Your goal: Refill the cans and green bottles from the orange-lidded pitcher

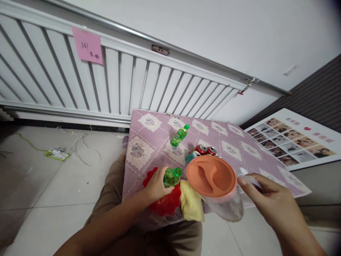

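Left hand (pixel 156 185): closed around a green bottle (pixel 172 176), lower centre of the frame.
Right hand (pixel 269 193): fingers pinched on the clear handle of a pitcher (pixel 221 193), lower right.
Pitcher: clear body, orange lid (pixel 211 176), tilted toward the camera at the table's near edge.
Near edge: red cloth (pixel 162 204) and yellow cloth (pixel 190 204) overhang it.
Table (pixel 157 138): lilac patterned cover; second green bottle (pixel 180 135) and cans (pixel 204 151) mid-table, open room left.
Room: white radiator (pixel 106 81), tiled floor (pixel 66 185).
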{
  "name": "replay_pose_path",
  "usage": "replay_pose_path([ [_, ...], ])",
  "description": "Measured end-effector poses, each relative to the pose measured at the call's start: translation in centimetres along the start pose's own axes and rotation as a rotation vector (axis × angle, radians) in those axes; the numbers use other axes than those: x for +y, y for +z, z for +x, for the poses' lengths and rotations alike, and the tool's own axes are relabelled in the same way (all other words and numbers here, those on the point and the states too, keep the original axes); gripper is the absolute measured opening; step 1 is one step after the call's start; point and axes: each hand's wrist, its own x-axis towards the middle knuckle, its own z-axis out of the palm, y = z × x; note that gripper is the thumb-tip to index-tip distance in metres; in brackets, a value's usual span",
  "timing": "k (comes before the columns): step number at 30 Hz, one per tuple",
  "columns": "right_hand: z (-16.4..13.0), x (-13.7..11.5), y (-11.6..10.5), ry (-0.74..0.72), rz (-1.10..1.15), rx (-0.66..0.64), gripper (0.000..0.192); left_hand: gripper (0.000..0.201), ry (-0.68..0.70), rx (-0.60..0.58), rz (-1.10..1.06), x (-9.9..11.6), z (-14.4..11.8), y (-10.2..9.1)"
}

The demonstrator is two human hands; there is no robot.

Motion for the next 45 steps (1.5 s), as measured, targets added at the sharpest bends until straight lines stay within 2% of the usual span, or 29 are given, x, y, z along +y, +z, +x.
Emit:
replay_pose_path([
  [7, 0.5, -1.8, -0.1, -0.047, -0.073, -0.057, 0.028, 0.072, 0.012, -0.01, -0.007, 0.1, 0.1, -0.1],
  [16, 1.5, -1.9, -0.2, -0.065, -0.18, -0.134, 0.035, 0.073, -0.001, -0.011, -0.001, 0.1, 0.1, -0.2],
  [29, 1.7, -3.1, 0.6, -0.093, -0.171, -0.114, 0.042, 0.073, 0.007, -0.013, 0.003, 0.0, 0.1, -0.1],
  [33, 1.5, -3.7, 0.9, -0.085, -0.159, -0.07, 0.04, 0.075, 0.001, -0.013, -0.013, 0.0, 0.1, -0.1],
  [45, 2.6, -3.3, 0.7, -0.123, -0.22, -0.13, 0.038, 0.072, -0.012, -0.026, -0.018, 0.3, 0.1, -0.3],
])
